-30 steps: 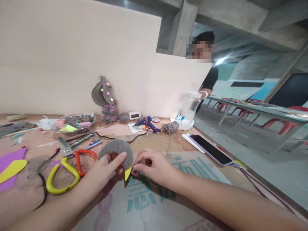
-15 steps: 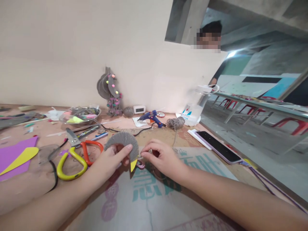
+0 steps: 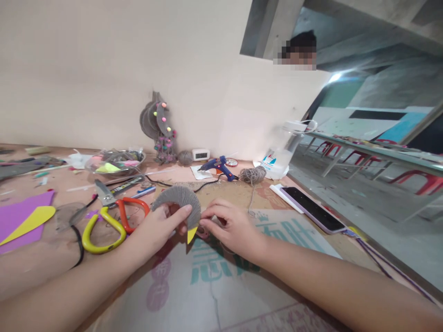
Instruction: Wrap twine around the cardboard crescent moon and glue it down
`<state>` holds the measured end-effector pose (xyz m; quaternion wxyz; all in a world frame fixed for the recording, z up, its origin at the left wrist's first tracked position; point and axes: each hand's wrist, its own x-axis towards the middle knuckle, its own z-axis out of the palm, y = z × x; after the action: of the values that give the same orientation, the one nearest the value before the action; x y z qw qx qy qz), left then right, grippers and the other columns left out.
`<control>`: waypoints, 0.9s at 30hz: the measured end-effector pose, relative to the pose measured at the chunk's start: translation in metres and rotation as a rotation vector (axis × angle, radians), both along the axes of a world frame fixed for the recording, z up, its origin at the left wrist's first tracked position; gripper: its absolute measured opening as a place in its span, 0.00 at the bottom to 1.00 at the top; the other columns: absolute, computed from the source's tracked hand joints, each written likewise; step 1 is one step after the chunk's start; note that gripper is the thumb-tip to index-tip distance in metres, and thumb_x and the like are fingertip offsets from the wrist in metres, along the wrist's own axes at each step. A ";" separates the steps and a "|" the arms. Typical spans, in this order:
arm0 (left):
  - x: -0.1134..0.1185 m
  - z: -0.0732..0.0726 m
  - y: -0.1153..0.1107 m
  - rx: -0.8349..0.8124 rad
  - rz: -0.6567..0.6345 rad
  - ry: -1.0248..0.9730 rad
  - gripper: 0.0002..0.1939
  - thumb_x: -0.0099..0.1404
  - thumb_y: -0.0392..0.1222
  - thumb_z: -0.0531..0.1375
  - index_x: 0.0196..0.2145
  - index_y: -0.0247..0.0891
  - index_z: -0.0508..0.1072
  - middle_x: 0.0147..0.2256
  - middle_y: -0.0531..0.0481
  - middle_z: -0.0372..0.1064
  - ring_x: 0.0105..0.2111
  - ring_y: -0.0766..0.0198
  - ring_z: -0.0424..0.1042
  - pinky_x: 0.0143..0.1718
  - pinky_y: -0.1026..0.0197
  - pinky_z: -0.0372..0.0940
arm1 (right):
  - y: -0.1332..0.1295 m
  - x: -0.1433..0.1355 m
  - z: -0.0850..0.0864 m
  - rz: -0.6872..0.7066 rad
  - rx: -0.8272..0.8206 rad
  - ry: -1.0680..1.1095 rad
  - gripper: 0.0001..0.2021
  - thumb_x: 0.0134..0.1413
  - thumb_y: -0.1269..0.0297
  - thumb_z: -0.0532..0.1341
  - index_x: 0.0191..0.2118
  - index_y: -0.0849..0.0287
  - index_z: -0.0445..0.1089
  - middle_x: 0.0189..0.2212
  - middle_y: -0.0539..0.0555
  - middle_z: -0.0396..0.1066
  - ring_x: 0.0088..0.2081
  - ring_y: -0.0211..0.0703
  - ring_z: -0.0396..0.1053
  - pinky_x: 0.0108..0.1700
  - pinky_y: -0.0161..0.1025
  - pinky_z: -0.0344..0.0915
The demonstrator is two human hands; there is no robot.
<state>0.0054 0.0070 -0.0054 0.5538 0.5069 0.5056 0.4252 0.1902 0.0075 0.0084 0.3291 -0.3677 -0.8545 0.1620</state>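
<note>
In my left hand point(image 3: 173, 219) is a crescent-shaped piece point(image 3: 185, 196) wound with grey yarn, its bare lower tip point(image 3: 191, 234) yellow. The thumb lies across its front and the fingers curl behind. Close against its right edge, my right hand point(image 3: 230, 226) is closed in a pinch on the grey yarn, though the strand is barely visible at the fingertips. A yarn strand point(image 3: 252, 198) runs from a loose grey yarn ball point(image 3: 253, 174) down toward this hand. Something pink point(image 3: 202, 232), partly hidden, lies below the fingertips.
Large scissors point(image 3: 104, 226) with yellow and red handles lie left of my hands, near purple and yellow sheets point(image 3: 26, 221). A blue glue gun point(image 3: 219, 167) sits behind, beside a decorated grey crescent hanging point(image 3: 152, 120). At right are a phone point(image 3: 313, 208) and plastic jug point(image 3: 280, 152); a person stands beyond the partition.
My right fingertips have shifted slightly left, closer to the crescent's edge. The crescent has tilted a little in my left hand, which keeps its hold; the view has moved slightly.
</note>
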 end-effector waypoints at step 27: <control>0.007 0.006 -0.006 -0.086 0.062 -0.154 0.18 0.53 0.54 0.60 0.18 0.37 0.64 0.13 0.57 0.60 0.13 0.71 0.58 0.15 0.68 0.50 | 0.015 0.040 -0.014 -0.206 0.048 0.314 0.08 0.59 0.65 0.49 0.42 0.55 0.62 0.32 0.53 0.63 0.33 0.41 0.62 0.36 0.40 0.61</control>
<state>0.0120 0.0005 0.0002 0.5989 0.4327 0.4947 0.4575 0.2300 0.0224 -0.0051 0.4820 -0.4154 -0.7542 0.1623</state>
